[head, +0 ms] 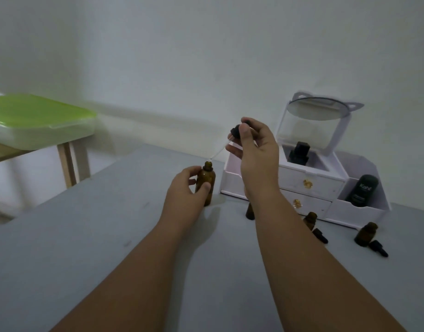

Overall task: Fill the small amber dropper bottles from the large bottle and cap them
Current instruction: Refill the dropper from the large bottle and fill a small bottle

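Observation:
My left hand (184, 188) grips the large amber bottle (206, 182), which stands upright and uncapped on the grey table (86, 248). My right hand (254, 149) pinches the black bulb of a dropper (236, 131); its glass tube slants down-left, with the tip just above the bottle's mouth. Three small amber bottles stand open to the right: one (250, 212) partly hidden behind my right forearm, one (311, 219) beside it, one (366, 233) at far right. Two black dropper caps (320, 235) (378, 250) lie beside them.
A white cosmetic organizer (309, 185) with drawers, a mirror and two black containers stands at the back right, close behind the small bottles. A green-lidded box (38, 121) rests on a wooden table at the left. The wall lies behind.

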